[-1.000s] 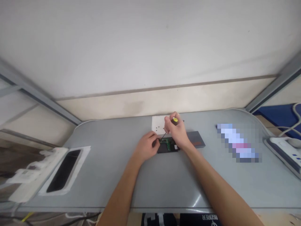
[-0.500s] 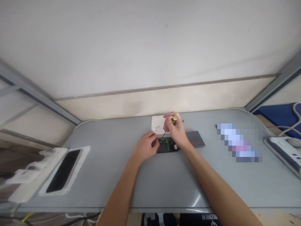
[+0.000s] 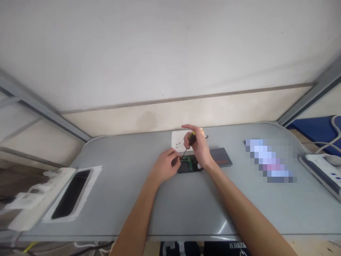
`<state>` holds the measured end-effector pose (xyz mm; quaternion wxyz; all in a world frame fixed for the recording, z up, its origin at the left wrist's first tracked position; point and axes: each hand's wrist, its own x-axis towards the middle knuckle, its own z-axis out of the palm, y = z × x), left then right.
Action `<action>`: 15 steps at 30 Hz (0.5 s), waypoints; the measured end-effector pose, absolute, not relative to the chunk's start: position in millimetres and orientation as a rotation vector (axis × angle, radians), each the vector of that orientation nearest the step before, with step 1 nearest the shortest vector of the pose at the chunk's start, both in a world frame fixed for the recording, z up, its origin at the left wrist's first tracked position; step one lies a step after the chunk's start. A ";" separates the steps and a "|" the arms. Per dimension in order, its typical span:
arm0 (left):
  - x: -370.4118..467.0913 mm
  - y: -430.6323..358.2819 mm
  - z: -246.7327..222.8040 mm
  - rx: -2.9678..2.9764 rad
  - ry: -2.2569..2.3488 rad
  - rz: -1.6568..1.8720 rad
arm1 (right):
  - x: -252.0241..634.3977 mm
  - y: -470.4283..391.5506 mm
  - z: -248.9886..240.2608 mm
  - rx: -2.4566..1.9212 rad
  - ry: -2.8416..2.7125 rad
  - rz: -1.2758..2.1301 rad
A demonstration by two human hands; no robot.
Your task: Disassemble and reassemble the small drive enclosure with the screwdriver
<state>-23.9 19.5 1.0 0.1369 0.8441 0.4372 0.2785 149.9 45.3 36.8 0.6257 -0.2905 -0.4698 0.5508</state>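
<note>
A black device casing with a green circuit board (image 3: 190,163) lies exposed on the grey table. My right hand (image 3: 199,145) is wrapped round a screwdriver (image 3: 192,138) with a black and yellow handle, index finger stretched away from it. The screwdriver's shaft slants down left, its tip at the board's upper left. My left hand (image 3: 167,164) grips the casing's left end, fingertips close to the tip. Behind them lies a white sheet (image 3: 177,138) with several small dark screws. A dark grey flat panel (image 3: 221,157) sits right of the casing, partly behind my right wrist.
On the left a black phone (image 3: 71,195) lies on white paper, beside a white power strip (image 3: 39,202) with plugs. At right are a blurred-out device (image 3: 269,161) and another power strip (image 3: 321,172). A wall (image 3: 170,117) borders the table's far edge.
My right hand has turned about the screwdriver: its index finger is now stretched out and the handle tilts differently. My left hand and the casing have stayed put.
</note>
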 end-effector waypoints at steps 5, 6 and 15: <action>-24.3 19.8 -0.3 2.452 1.254 0.818 | 151.5 41.4 38.2 -0.725 -1.069 1.273; -24.3 19.7 -0.4 2.451 1.254 0.818 | 151.2 41.1 37.7 -0.721 -1.050 1.280; -22.6 19.4 1.8 2.432 1.268 0.818 | 154.2 45.2 38.2 -0.610 -1.038 1.413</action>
